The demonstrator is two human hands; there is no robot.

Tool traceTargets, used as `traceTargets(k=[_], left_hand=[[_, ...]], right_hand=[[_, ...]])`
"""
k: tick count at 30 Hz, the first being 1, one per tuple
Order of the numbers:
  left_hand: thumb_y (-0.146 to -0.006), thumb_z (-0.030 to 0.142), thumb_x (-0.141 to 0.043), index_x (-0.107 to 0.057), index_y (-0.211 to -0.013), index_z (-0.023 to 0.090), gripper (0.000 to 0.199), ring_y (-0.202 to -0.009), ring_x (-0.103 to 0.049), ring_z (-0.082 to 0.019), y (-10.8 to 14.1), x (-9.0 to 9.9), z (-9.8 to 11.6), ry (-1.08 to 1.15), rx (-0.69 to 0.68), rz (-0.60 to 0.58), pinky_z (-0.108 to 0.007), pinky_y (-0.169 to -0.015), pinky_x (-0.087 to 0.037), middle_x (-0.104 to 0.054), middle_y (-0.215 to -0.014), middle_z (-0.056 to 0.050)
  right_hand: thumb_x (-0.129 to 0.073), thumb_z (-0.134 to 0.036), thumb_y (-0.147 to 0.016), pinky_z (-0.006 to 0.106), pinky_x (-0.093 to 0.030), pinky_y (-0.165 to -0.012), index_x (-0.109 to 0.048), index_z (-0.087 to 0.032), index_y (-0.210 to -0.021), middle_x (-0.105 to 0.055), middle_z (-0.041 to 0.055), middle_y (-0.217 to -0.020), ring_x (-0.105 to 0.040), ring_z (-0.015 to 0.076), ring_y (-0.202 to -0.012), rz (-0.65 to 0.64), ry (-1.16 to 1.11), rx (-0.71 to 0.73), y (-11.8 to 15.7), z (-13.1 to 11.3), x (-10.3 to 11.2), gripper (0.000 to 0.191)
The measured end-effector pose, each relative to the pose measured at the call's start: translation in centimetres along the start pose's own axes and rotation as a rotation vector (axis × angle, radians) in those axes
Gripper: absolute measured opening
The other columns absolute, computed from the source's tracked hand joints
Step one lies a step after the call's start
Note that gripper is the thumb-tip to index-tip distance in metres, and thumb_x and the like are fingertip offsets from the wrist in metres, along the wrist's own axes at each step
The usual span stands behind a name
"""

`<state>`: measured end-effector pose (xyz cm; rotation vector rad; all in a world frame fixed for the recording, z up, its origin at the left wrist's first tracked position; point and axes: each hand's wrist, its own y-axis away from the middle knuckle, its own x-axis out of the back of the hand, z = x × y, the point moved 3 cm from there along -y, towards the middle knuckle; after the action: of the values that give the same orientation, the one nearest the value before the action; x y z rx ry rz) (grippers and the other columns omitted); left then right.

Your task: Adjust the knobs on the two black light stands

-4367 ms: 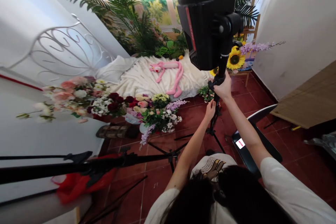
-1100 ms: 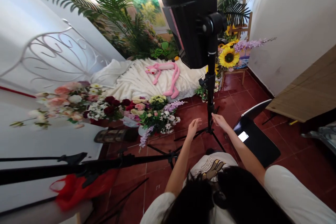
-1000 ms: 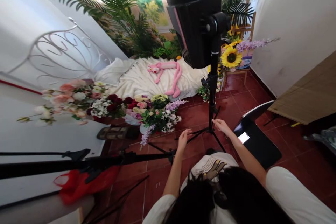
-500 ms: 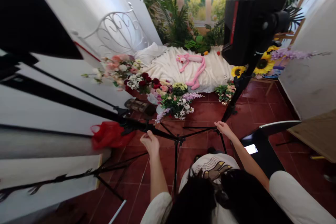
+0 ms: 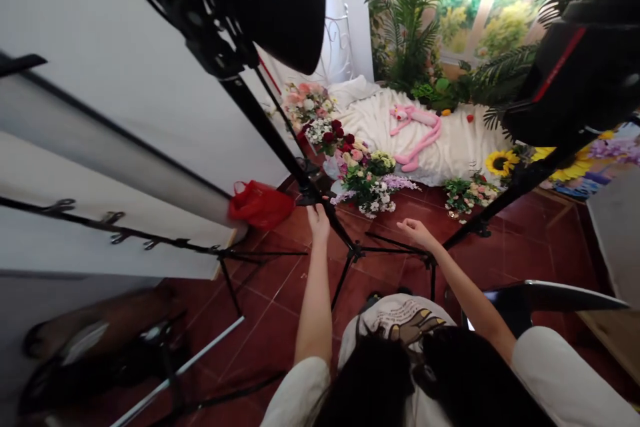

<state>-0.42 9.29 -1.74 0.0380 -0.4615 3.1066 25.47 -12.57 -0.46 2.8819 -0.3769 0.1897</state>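
Note:
My left hand (image 5: 319,223) is raised beside the black light stand (image 5: 273,137) on the left, near its lower joint; its fingers are apart, and whether they touch the pole cannot be made out. That stand carries a large dark lamp head at the top. My right hand (image 5: 416,231) hovers over the red floor, left of the second black stand (image 5: 505,203), with its fingers curled together. Whatever it might hold is too small to tell. A black lamp (image 5: 555,73) with a red stripe tops the right stand.
Artificial flowers (image 5: 370,180) lie before a cream cloth (image 5: 465,147) bearing a pink plush toy (image 5: 423,118). A red bag (image 5: 263,205) sits by the left wall. Tripod legs spread over the tiles, and a backdrop bar with clips (image 5: 165,242) extends left.
The view has swung left. My left hand has reached forward and up along the left stand. My right hand has moved away from the right stand, toward the middle.

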Motion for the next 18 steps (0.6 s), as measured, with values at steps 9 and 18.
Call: traceTargets(k=[9, 18], left_hand=[[-0.090, 0.088, -0.046, -0.064, -0.113, 0.019, 0.074, -0.117, -0.070, -0.026, 0.3, -0.8, -1.9, 0.030, 0.083, 0.052, -0.042, -0.112, -0.053, -0.073, -0.115, -0.016], [-0.100, 0.069, -0.046, -0.060, -0.132, 0.019, 0.061, -0.125, -0.066, -0.025, 0.6, -1.5, -3.2, 0.011, 0.124, 0.084, -0.041, -0.116, -0.048, -0.069, -0.133, -0.018]], right_hand=[[-0.050, -0.070, -0.101, 0.022, -0.035, -0.048, -0.054, -0.022, -0.073, -0.044, -0.0065, -0.053, -0.039, 0.0092, -0.045, -0.214, 0.167, 0.043, -8.9, -8.3, -6.5, 0.056], [-0.052, -0.061, -0.105, 0.035, -0.056, -0.088, -0.077, -0.014, -0.080, -0.068, 0.0107, -0.062, -0.075, 0.0271, -0.082, -0.271, 1.031, -0.093, -17.5, -16.2, -16.0, 0.059]])
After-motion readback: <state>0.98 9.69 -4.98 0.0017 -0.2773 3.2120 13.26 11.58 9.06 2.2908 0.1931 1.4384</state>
